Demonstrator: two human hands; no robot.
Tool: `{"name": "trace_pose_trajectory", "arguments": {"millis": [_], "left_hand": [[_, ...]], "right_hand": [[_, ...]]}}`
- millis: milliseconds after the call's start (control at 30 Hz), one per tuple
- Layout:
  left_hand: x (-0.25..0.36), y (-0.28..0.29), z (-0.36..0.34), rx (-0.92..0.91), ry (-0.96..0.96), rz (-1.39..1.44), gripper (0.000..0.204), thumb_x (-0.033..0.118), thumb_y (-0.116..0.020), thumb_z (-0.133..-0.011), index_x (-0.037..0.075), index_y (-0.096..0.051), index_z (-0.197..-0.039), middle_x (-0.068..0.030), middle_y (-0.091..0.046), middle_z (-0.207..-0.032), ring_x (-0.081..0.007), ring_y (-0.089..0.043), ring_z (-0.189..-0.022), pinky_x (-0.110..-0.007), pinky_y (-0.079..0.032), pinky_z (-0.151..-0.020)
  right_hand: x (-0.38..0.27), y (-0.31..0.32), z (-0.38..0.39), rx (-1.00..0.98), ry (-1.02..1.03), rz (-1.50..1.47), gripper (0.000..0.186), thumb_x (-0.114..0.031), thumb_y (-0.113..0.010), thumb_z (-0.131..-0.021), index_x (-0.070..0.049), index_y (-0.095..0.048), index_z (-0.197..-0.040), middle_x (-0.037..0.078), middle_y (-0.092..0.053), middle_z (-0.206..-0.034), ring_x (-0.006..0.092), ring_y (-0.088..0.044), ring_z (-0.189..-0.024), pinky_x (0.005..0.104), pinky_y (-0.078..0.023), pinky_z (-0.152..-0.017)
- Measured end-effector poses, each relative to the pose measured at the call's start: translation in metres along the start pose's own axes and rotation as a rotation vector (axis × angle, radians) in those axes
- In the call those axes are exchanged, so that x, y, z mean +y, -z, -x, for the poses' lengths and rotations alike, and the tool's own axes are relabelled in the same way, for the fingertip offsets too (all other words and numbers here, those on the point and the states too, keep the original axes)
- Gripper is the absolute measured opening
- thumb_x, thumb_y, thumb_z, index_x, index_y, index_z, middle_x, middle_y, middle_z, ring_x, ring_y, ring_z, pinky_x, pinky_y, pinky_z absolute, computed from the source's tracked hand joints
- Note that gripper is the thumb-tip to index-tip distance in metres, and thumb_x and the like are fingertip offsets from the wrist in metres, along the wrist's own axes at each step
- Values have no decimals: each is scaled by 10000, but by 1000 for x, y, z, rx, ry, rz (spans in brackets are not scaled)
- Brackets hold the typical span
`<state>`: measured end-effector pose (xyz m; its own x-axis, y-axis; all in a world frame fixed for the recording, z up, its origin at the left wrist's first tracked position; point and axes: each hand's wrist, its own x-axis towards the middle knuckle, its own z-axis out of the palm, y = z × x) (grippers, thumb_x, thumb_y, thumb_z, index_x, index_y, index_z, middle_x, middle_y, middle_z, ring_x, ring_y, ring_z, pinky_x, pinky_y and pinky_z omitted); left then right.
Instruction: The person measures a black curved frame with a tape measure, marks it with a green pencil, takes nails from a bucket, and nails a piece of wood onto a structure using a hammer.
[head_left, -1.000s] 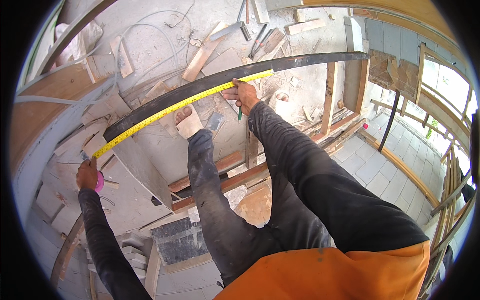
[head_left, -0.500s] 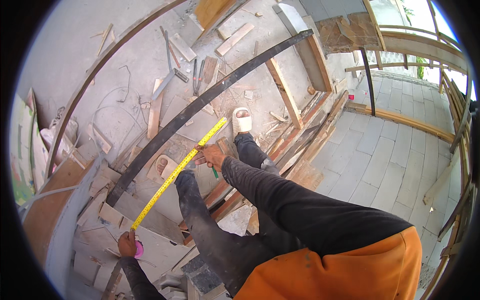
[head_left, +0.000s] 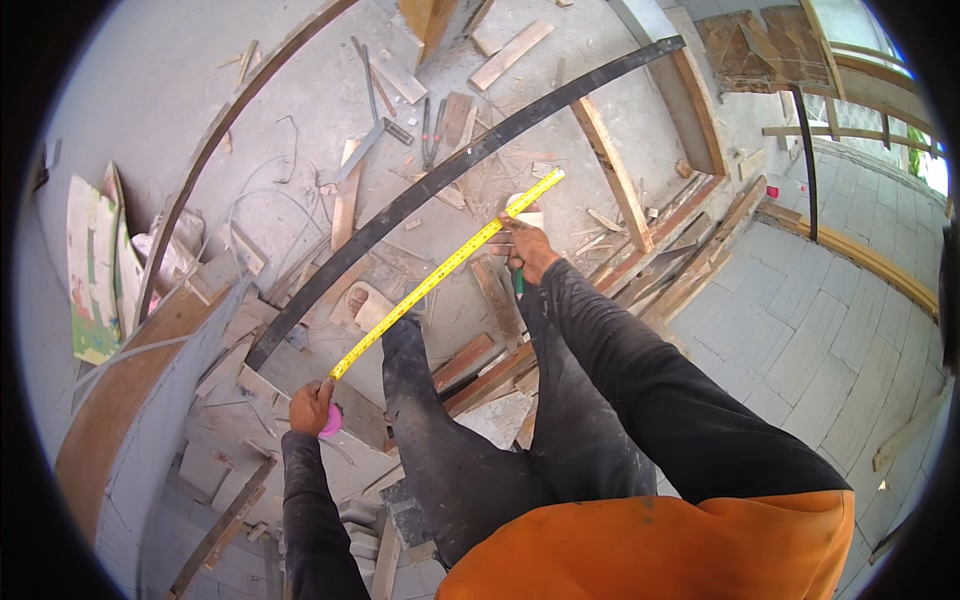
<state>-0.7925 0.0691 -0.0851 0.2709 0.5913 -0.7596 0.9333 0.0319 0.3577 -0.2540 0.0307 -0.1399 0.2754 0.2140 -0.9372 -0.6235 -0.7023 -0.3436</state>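
I'm watching the left hand (head_left: 312, 405) gripping the pink tape-measure case (head_left: 331, 420), fingers clenched round it, down near the broken edge of the grey concrete floor (head_left: 180, 120). The right hand (head_left: 523, 247) is pinching the yellow steel tape blade (head_left: 445, 268) close to its far end, thumb and fingers closed on it, and something green is poking out under that palm; I cannot tell what. The blade is running taut between the two hands, just beside the long dark curved metal strip (head_left: 420, 195) and crossing above the sandalled foot (head_left: 362, 303).

Risks as I'm judging them: the blade is hanging unsupported along its span, so any slackening of the pinch is likely letting it sag or buckle and throwing off the reading. A slip at the right hand could send the tape snapping back toward the case. Footing is worrying me too: loose timber offcuts (head_left: 510, 53) are lying all about the legs, and the floor is dropping away just beside the left hand.
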Motion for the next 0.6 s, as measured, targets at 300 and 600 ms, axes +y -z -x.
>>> {"name": "trace_pose_trajectory", "arguments": {"millis": [300, 600], "left_hand": [[93, -15, -97, 103, -73, 11, 483, 403, -579, -1009, -8, -608, -756, -262, -597, -700, -456, -586, -652, -508, -438, -610], [165, -31, -183, 181, -102, -50, 421, 344, -568, -1023, -23, -668, -843, -222, -659, -760, -407, -645, -703, -453, -480, -659]], "right_hand": [[-87, 25, -87, 85, 70, 25, 351, -377, -724, -960, -44, -668, -1056, 82, -764, -878, 95, -633, -564, 238, -319, -391], [-153, 45, -169, 272, 203, 51, 310, -344, -732, -961, -38, -698, -997, 60, -745, -802, 84, -593, -556, 235, -322, -390]]}}
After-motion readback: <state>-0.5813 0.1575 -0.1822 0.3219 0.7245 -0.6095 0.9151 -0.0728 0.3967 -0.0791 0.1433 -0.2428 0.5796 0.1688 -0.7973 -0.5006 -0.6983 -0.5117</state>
